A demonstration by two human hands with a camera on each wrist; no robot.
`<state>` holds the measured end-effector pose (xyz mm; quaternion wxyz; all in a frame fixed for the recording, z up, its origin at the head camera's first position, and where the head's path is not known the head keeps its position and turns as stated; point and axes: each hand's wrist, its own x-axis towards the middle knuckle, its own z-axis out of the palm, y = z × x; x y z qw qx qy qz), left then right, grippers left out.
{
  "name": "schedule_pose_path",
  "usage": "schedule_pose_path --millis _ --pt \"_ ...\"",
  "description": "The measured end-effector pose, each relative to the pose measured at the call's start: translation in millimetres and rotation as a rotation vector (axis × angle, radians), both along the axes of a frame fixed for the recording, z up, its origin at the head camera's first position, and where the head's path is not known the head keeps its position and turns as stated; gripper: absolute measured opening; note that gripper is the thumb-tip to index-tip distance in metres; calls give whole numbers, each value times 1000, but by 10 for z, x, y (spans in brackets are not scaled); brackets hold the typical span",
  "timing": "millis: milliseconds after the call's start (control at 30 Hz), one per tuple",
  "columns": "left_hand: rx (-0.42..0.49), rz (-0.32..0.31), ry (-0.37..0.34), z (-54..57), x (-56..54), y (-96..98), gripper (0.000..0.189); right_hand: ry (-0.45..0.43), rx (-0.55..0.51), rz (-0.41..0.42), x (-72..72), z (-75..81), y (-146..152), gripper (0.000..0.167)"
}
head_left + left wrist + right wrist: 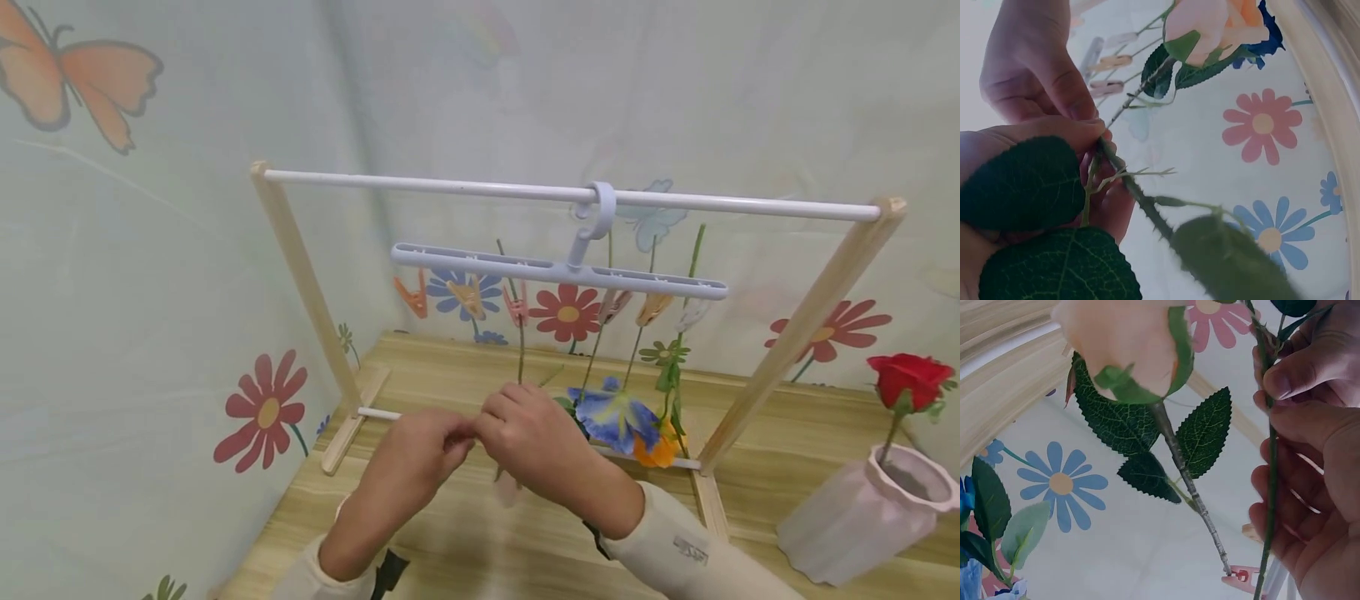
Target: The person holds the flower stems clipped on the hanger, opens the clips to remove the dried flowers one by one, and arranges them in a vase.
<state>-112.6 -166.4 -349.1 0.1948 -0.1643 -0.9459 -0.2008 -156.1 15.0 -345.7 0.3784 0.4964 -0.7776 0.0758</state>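
Note:
Both hands meet in front of the hanging rack. My left hand (412,458) pinches a thorny green flower stem (1266,519) beside its dark leaves (1063,269). Thumb against fingers, my right hand (536,433) pinches the same stem close to the left one. Its bloom is not visible in any view. Behind the hands, a pale pink rose (1129,362) hangs head down, its stem gripped by a pink clip (516,307) under a white hanger (487,267). In the head view the hands cover part of that rose.
The hanger hooks over the white bar (450,185) of a wooden rack. A blue flower (613,417) and an orange flower (660,444) hang upside down from it; the orange clip (414,297) at left holds nothing. A white vase (862,517) with a red rose (907,379) stands right.

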Motion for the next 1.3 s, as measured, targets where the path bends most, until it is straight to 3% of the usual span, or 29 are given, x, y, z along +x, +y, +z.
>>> schedule_pose_path --millis 267,567,767,967,1300 --pt "-82 47 28 9 16 113 7 -51 21 -105 79 -35 54 10" --pt "-132 28 110 -34 24 205 8 -97 43 -228 176 -37 78 12" --pt "-188 16 175 -53 29 278 11 -200 68 -294 225 -18 108 12" --pt "-234 18 279 -78 22 352 17 -325 34 -298 226 -24 176 15" --pt "-271 22 331 -75 -23 421 23 -359 -41 -282 189 -114 246 12"
